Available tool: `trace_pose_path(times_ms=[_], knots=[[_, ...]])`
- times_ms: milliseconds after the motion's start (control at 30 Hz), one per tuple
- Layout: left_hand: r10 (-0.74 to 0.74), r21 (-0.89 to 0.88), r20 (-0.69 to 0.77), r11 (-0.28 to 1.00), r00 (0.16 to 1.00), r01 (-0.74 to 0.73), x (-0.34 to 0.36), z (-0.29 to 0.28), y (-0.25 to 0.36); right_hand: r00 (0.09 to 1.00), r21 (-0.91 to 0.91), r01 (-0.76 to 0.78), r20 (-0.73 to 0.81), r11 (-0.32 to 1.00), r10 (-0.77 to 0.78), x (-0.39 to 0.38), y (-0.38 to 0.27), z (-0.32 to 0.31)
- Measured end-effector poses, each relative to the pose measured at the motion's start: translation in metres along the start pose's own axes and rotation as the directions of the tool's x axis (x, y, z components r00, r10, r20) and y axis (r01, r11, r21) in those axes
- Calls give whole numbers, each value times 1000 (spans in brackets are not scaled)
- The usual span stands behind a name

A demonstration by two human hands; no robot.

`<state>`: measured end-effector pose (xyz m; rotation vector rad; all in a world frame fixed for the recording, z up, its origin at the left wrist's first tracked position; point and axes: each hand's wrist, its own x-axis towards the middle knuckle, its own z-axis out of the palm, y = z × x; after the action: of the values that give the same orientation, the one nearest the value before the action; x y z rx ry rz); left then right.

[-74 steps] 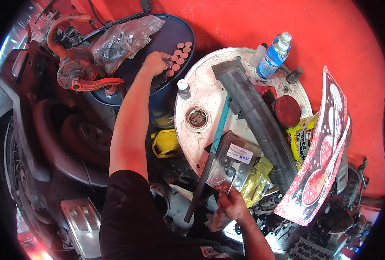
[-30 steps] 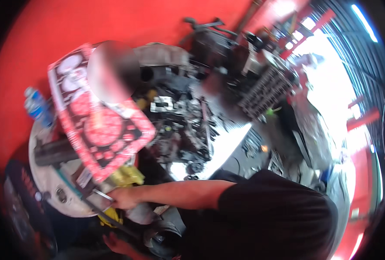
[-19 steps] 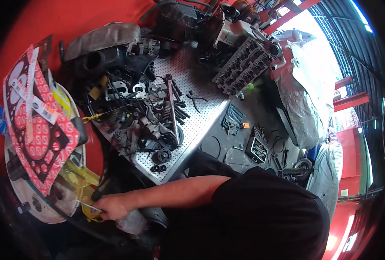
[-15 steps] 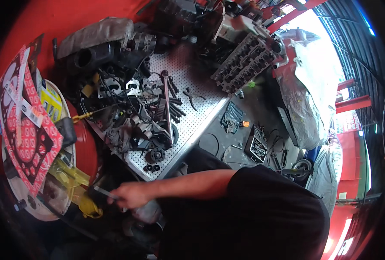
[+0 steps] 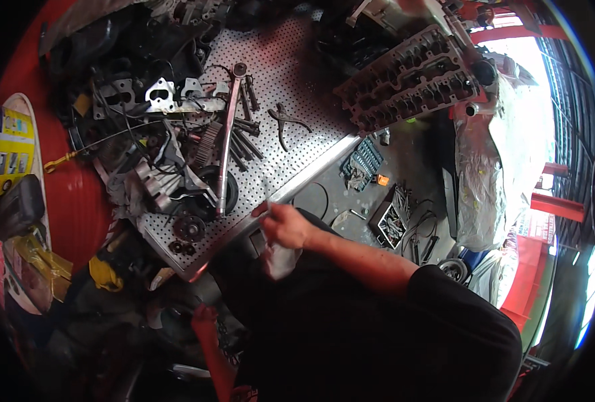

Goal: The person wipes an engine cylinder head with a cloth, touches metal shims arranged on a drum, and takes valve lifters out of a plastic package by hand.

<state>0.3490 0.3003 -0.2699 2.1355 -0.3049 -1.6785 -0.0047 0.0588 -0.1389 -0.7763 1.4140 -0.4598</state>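
My right hand (image 5: 286, 226) is closed over the front edge of the perforated metal bench (image 5: 244, 231). A pale rag (image 5: 281, 262) hangs from under its fingers. A thin, blurred strip (image 5: 268, 190) shows above the fingers, too smeared to name. Lower down, in the shade beside the bench, my left hand (image 5: 205, 315) has its fingers curled; whatever it may hold cannot be made out. On the bench, nearest my right hand, lie a long ratchet wrench (image 5: 229, 141), pliers (image 5: 284, 126), several long bolts (image 5: 246, 144) and a round toothed gear (image 5: 189, 228).
A cylinder head (image 5: 411, 82) rests at the bench's far right. Greasy engine parts (image 5: 166, 181) crowd the left side. On the floor are a teal socket set (image 5: 362, 164) and a box of tools (image 5: 394, 218). A red drum (image 5: 83, 208) stands at the left.
My right hand has moved up and right from beside the drum to the bench edge, with the rag. My left hand has come into view. The view has shifted, bringing the bench nearer.
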Motion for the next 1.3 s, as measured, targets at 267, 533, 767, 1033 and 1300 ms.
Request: trace_pose_path(times_ms=[267, 533, 767, 1033, 1300], knots=[[-165, -289, 242, 929, 956, 233, -23, -16, -105, 789, 232, 24, -602, 973, 124, 54, 72, -101], [-334, -49, -118, 943, 935, 331, -67, -22, -85, 713, 194, 79, -696, 978, 80, 146, 90, -114], [-241, -20, -133, 970, 961, 240, -89, -13, -61, 709, 100, 92, -705, 991, 5, 198, 122, -106], [-316, -28, -123, 949, 941, 315, -98, -26, -91, 750, -52, -217, -648, 975, 132, 168, 112, -127], [442, 178, -472, 895, 763, -408, 17, 50, -9, 740, -116, -161, -671, 980, 42, 97, 90, -164]])
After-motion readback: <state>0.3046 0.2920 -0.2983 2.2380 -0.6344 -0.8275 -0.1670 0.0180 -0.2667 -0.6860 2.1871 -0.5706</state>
